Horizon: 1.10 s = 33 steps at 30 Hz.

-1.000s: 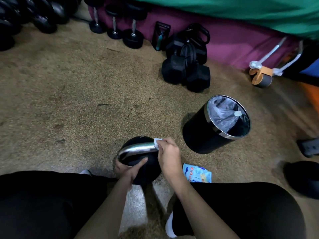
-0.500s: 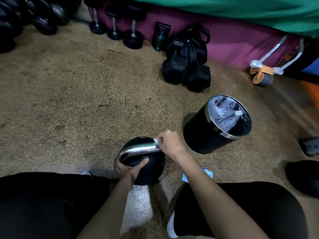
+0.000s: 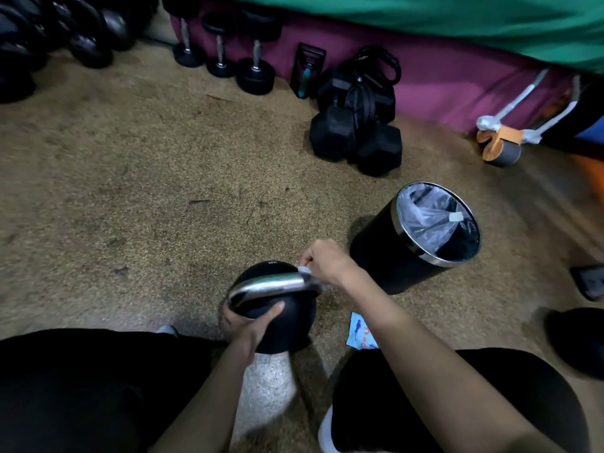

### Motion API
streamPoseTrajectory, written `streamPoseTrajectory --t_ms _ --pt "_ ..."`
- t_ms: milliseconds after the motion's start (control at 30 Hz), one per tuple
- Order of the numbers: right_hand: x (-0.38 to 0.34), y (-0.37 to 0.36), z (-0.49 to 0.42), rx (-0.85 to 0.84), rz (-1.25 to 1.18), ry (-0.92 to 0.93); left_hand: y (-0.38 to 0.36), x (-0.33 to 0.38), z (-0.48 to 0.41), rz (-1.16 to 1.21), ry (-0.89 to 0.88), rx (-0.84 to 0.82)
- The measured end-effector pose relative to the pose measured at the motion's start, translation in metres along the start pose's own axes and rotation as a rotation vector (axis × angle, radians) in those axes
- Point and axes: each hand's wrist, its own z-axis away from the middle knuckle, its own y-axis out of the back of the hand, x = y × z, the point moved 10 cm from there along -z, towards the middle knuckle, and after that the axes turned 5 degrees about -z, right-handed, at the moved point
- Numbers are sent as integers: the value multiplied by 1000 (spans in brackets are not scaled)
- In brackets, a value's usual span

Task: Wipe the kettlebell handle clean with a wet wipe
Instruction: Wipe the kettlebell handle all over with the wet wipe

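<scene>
A black kettlebell (image 3: 287, 325) with a shiny steel handle (image 3: 268, 286) stands on the floor between my knees. My left hand (image 3: 248, 322) grips the near left side of its body, thumb lying across the ball. My right hand (image 3: 330, 263) is closed on a white wet wipe (image 3: 305, 271), pressed against the right end of the handle where it bends down. Most of the wipe is hidden under my fingers.
A black bin (image 3: 421, 237) with a clear liner stands just right of the kettlebell. A blue wet-wipe pack (image 3: 359, 331) lies on the floor by my right knee. Hex dumbbells (image 3: 356, 138), round dumbbells (image 3: 255, 70) and an ab roller (image 3: 500, 145) line the far wall.
My right hand has slid with the wipe from the near side of the handle's right end up and over to its far side. The left hand keeps its hold on the kettlebell.
</scene>
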Motion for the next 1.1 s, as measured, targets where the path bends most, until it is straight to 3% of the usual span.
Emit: streamPoseTrajectory --t_ms 167,433,700,1100 --pt "-2 2 -3 -23 71 31 2 3 -1 -6 -51 23" --pt "-3 -17 -12 -252 109 -10 7 13 10 -56 -76 46" --pt "-16 -16 -16 -257 79 30 6 18 13 9 -97 31" --pt "7 -17 -16 -294 68 -89 3 12 9 -32 -66 -13"
